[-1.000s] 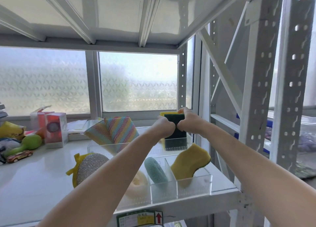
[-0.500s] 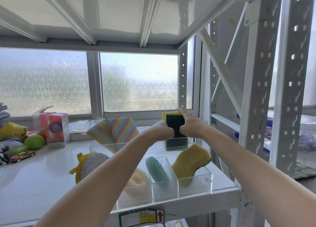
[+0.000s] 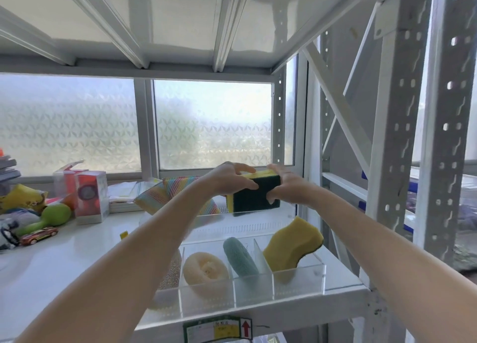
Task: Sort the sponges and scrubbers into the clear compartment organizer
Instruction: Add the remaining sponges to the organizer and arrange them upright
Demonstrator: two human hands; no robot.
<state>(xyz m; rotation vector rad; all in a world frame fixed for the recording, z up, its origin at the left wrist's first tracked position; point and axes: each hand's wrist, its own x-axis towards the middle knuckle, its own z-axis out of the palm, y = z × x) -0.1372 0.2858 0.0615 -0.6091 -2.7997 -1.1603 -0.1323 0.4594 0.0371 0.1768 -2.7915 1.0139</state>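
Both hands hold a yellow sponge with a dark green scouring face (image 3: 254, 197) above the back right of the clear compartment organizer (image 3: 299, 278). My left hand (image 3: 229, 178) grips its left side, my right hand (image 3: 285, 185) its right side. In the organizer's front row sit a cream round puff (image 3: 205, 268), a teal scrubber (image 3: 240, 256) and a wavy yellow sponge (image 3: 291, 244). Rainbow-striped cloths (image 3: 178, 187) lean in the back left part. A silver scrubber (image 3: 171, 270) is mostly hidden behind my left forearm.
The organizer stands at the right end of a white shelf (image 3: 64, 260), close to the front edge and the perforated upright (image 3: 407, 110). At the left lie red boxes (image 3: 87, 195), a green toy (image 3: 49, 217), a toy car (image 3: 38, 235) and other clutter.
The green and yellow sponge has been lifted out of the back compartment and now sits higher, turned more sideways. My left hand has opened its grip around the sponge's left side.
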